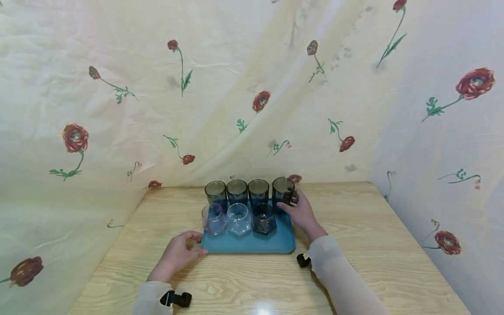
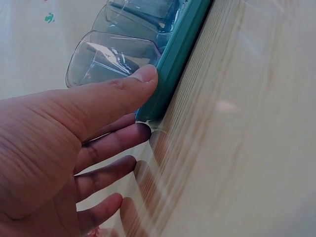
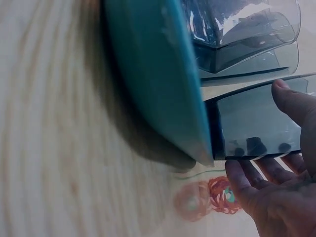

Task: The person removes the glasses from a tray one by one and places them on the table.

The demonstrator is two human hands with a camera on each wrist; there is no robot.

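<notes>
Dark grey and see-through, the end glass (image 1: 282, 189) is in the right hand (image 1: 304, 215), a bit right of the middle of the head view. The right wrist view shows the thumb on one side of it and the fingers (image 3: 239, 177) on the other, so they are grasping it. It is at the tray's back right corner; I cannot tell if its bottom touches.

The left hand (image 1: 179, 254) is loose, lower left of the middle. Its thumb touches the blue tray (image 1: 252, 246) near the front left corner. Only the left wrist view shows its other fingers spread apart, with shiny shadows by them.

On the tray, the front row has a pale purple glass (image 1: 214, 223), a clear glass (image 1: 239, 222) and a short dark glass (image 1: 264, 221). Behind stand three tall dark glasses (image 1: 237, 191).

All around is the wooden bench (image 1: 244, 280). Only the head view shows both sleeves (image 1: 342, 275) and the whole flowery cloth's wide spread (image 1: 220, 78).
</notes>
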